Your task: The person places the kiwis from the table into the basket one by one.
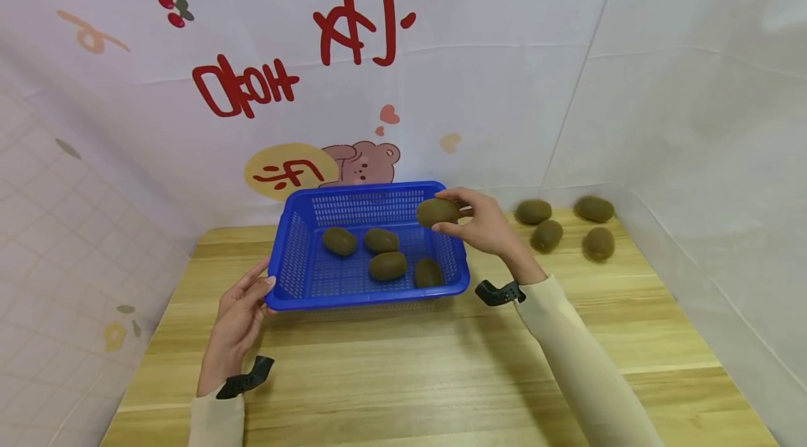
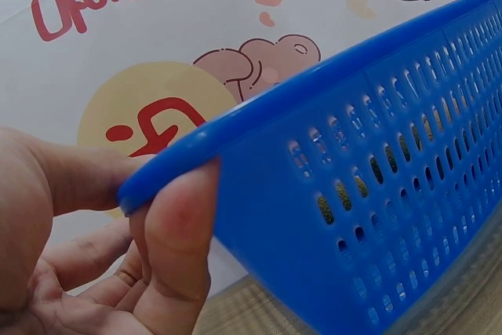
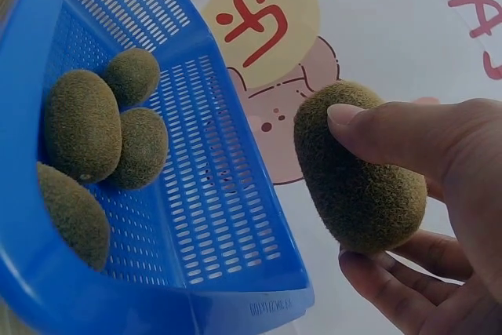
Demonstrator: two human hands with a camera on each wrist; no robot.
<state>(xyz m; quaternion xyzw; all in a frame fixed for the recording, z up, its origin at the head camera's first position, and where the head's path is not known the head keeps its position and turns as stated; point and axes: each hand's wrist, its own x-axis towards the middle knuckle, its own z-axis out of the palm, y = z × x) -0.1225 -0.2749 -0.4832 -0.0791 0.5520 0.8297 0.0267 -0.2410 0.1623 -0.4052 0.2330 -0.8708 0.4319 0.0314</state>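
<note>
A blue plastic basket (image 1: 353, 303) with slotted walls holds several brown fuzzy kiwis, one of them a kiwi (image 1: 339, 242) at the left. My left hand (image 1: 241, 310) grips the basket's near left corner; in the left wrist view its thumb and fingers (image 2: 179, 221) pinch the rim. Over the right end of the basket, my right hand (image 1: 484, 223) holds another kiwi (image 1: 438, 212) between thumb and fingers. The right wrist view shows this held kiwi (image 3: 353, 170) above the rim, the thumb lying across its upper side.
To the right of the basket, several more kiwis (image 1: 547, 235) lie on the wooden table (image 1: 391, 377) near the back edge. A white printed cloth (image 1: 492, 97) hangs behind and along both sides of the table.
</note>
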